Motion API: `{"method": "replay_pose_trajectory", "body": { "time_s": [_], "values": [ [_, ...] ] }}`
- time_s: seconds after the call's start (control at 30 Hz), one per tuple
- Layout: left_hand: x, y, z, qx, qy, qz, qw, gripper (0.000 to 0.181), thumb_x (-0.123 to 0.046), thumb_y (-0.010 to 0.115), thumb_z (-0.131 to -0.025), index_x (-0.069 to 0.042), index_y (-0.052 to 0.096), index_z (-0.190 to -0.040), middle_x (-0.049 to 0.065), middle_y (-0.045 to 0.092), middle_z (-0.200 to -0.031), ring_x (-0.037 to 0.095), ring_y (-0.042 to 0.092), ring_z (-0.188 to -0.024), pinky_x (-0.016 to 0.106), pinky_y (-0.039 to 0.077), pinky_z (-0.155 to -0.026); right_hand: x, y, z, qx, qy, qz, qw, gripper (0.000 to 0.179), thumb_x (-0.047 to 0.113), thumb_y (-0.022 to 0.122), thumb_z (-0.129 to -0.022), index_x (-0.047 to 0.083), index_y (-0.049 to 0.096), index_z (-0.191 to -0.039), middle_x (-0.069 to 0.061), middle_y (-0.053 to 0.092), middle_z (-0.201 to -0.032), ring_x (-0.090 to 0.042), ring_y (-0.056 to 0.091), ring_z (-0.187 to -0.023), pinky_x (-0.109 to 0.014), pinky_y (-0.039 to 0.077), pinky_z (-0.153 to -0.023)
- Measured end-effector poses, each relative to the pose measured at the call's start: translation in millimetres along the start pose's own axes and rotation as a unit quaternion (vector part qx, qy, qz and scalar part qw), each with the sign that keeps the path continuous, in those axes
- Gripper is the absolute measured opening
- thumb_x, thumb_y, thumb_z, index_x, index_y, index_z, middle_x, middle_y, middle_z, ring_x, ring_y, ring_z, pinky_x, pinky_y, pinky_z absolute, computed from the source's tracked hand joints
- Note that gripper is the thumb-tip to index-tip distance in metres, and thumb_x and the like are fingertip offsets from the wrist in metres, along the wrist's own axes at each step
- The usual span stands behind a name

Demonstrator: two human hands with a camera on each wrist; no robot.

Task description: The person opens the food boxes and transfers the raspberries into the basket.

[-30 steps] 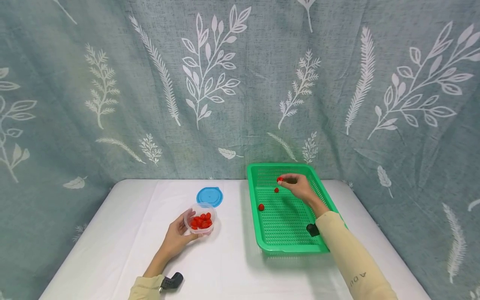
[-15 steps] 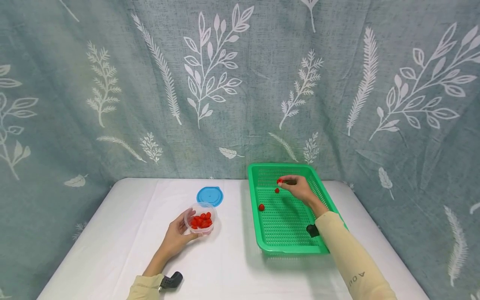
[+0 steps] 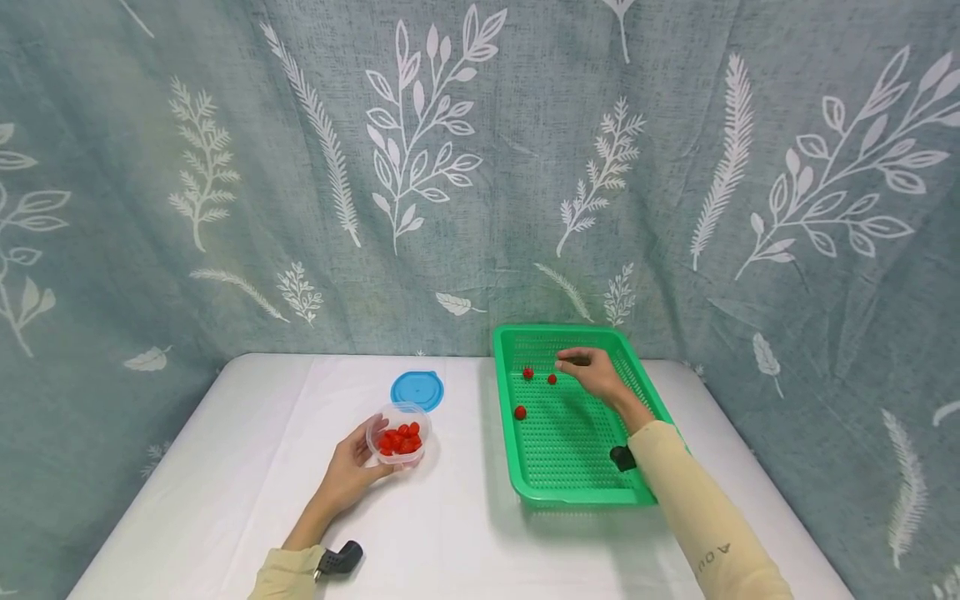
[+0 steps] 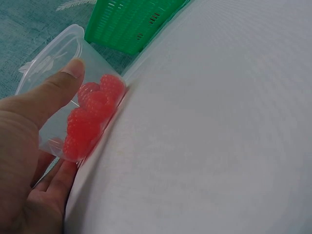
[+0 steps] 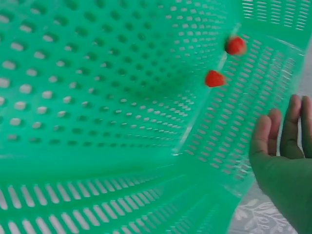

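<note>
Moving raspberries one at a time looks the step in hand. The left hand (image 3: 348, 475) curls around the clear tub (image 3: 398, 432), upright on the worktop (image 3: 225, 467), mouth upward. The right hand (image 3: 596, 373), fingers relaxed and empty, hovers over the green basket (image 3: 570, 492), whose long axis runs away from the person; three berries (image 3: 528, 373) lie inside. Next, probably, comes a reach back to the tub.

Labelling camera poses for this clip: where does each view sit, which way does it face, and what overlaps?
Head: above the table, facing forward and down; shows both sleeved forearms, left hand gripping the clear raspberry cup, right hand over the green basket.
Left wrist: low beside the cup, facing along the white table; thumb and palm show.
Right wrist: inside the basket, facing its floor; fingers show.
Shared: basket appears in all three; cup in head and left wrist.
</note>
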State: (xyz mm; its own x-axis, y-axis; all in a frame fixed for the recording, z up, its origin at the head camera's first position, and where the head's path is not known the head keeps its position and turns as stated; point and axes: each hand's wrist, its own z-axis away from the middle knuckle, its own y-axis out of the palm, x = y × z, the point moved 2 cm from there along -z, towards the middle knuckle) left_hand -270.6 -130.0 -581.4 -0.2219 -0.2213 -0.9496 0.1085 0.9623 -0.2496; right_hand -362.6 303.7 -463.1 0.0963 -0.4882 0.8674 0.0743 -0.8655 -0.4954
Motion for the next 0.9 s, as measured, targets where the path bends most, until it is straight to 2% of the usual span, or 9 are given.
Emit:
{"method": "replay_pose_trajectory", "body": {
  "time_s": [0.2, 0.4, 0.53, 0.63, 0.77, 0.9],
  "values": [
    [0.3, -0.1, -0.7, 0.000, 0.004, -0.004, 1.0000, 0.091, -0.008, 0.087, -0.079, -0.003, 0.038, -0.156, 0.017, 0.049, -0.154, 0.034, 0.041, -0.147, 0.037, 0.036, -0.115, 20, -4, 4.0, 0.026, 0.004, 0.001, 0.9997, 0.047, 0.029, 0.054, -0.107, -0.004, 0.055, -0.141, -0.026, 0.054, -0.145, -0.041, 0.050, -0.135, -0.054, 0.045, -0.113],
    [0.8, -1.2, -0.3, -0.001, 0.007, -0.010, 0.9999, 0.092, -0.011, 0.088, -0.079, -0.003, 0.037, -0.156, 0.017, 0.050, -0.153, 0.034, 0.041, -0.147, 0.039, 0.035, -0.116, 55, 0, 19.8, 0.050, -0.022, -0.018, 0.9984, 0.049, 0.033, 0.050, -0.108, -0.003, 0.055, -0.142, -0.027, 0.054, -0.144, -0.041, 0.050, -0.133, -0.053, 0.044, -0.114],
    [0.6, -1.2, -0.1, -0.004, 0.011, -0.013, 0.9998, 0.091, -0.009, 0.087, -0.079, -0.004, 0.038, -0.155, 0.017, 0.051, -0.152, 0.035, 0.041, -0.146, 0.041, 0.035, -0.116, 85, 10, 37.6, 0.056, -0.047, -0.021, 0.9971, 0.045, 0.031, 0.047, -0.109, -0.001, 0.058, -0.139, -0.024, 0.057, -0.142, -0.039, 0.052, -0.129, -0.052, 0.046, -0.111],
    [0.8, -0.9, -0.4, -0.004, 0.015, -0.014, 0.9998, 0.090, -0.007, 0.087, -0.079, -0.005, 0.039, -0.156, 0.017, 0.051, -0.152, 0.035, 0.042, -0.146, 0.042, 0.035, -0.116, 104, 21, 50.7, 0.060, -0.061, -0.017, 0.9962, 0.043, 0.032, 0.047, -0.109, 0.001, 0.060, -0.137, -0.022, 0.059, -0.140, -0.036, 0.054, -0.125, -0.048, 0.050, -0.103],
    [2.8, -0.5, -1.3, -0.002, 0.015, -0.012, 0.9998, 0.090, -0.007, 0.086, -0.080, -0.007, 0.038, -0.156, 0.016, 0.050, -0.153, 0.034, 0.042, -0.146, 0.041, 0.035, -0.116, 125, 37, 67.0, 0.074, -0.087, -0.020, 0.9932, 0.042, 0.032, 0.047, -0.109, 0.002, 0.062, -0.135, -0.019, 0.060, -0.139, -0.035, 0.055, -0.127, -0.050, 0.049, -0.104],
    [3.6, 0.0, -1.0, -0.002, 0.015, -0.012, 0.9998, 0.090, -0.006, 0.086, -0.080, -0.007, 0.038, -0.156, 0.016, 0.050, -0.153, 0.034, 0.042, -0.146, 0.040, 0.035, -0.116, 138, 54, 82.4, 0.094, -0.108, -0.038, 0.9889, 0.042, 0.033, 0.047, -0.109, 0.003, 0.063, -0.135, -0.017, 0.061, -0.139, -0.036, 0.053, -0.132, -0.055, 0.043, -0.112]
  ]
}}
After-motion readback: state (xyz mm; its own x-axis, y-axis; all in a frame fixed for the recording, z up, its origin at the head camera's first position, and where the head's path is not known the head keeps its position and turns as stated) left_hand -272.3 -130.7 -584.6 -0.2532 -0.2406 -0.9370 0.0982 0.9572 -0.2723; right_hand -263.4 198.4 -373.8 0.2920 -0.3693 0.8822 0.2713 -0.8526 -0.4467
